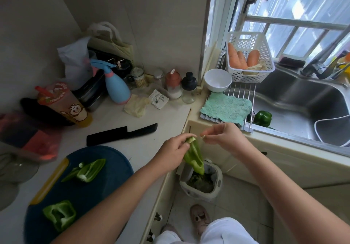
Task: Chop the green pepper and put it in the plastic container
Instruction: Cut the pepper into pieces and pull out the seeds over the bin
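My left hand (175,147) grips a long piece of green pepper (195,158) by its top end, held over a small waste bin (200,182) on the floor. My right hand (221,134) pinches a small pale bit of pepper core (203,136) just beside that top end. Two more pepper pieces lie on the dark blue cutting board (106,183): one (89,169) near its middle, one (59,215) at its near left. A black knife (121,133) rests on the counter beyond the board. A whole green pepper (263,117) sits in the sink (295,99).
Along the wall stand a blue spray bottle (117,88), jars, a drink cup (64,105) and bags. A white bowl (217,79), a basket of carrots (248,58) and a green cloth (226,107) sit by the sink. My shoe (200,219) is beside the bin.
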